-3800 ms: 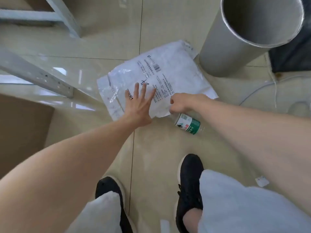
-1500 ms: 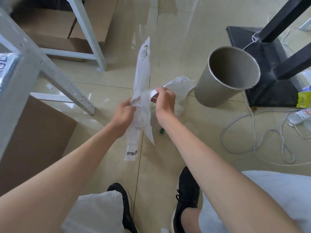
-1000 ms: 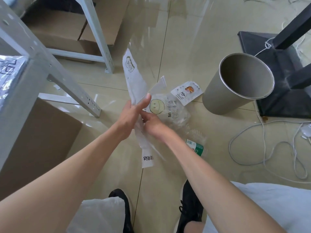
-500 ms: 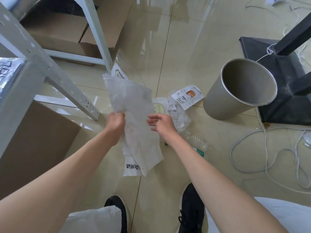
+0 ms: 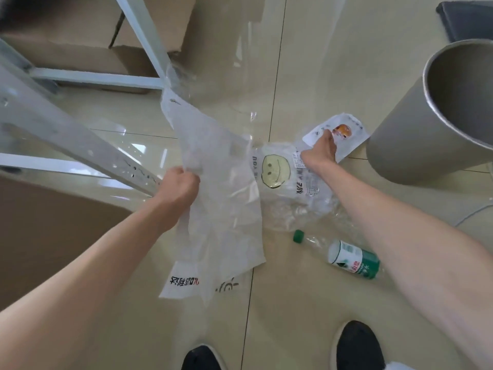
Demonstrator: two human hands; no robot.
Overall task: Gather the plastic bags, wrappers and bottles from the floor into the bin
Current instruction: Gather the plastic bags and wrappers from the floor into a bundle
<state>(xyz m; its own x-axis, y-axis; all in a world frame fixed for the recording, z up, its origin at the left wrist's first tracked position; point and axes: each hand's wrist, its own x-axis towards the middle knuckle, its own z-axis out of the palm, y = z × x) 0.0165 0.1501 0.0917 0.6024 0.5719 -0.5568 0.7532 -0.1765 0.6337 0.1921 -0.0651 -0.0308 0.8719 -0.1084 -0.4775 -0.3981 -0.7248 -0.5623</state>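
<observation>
Meanwhile left hand (image 5: 178,188) fists mailer bag (image 5: 218,198); right hand (image 5: 321,148) touches wrapper (image 5: 349,142).

Cardboard boxes (image 5: 88,36) sit behind a white metal frame (image 5: 80,140).

Left hand (image 5: 179,188) grips a white bag (image 5: 221,198); right hand (image 5: 321,150) reaches a wrapper (image 5: 349,141) beside the bin (image 5: 416,145).

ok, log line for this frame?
left hand: grips white bag | right hand: on small wrapper | bottle: floor | bin: upright
</observation>
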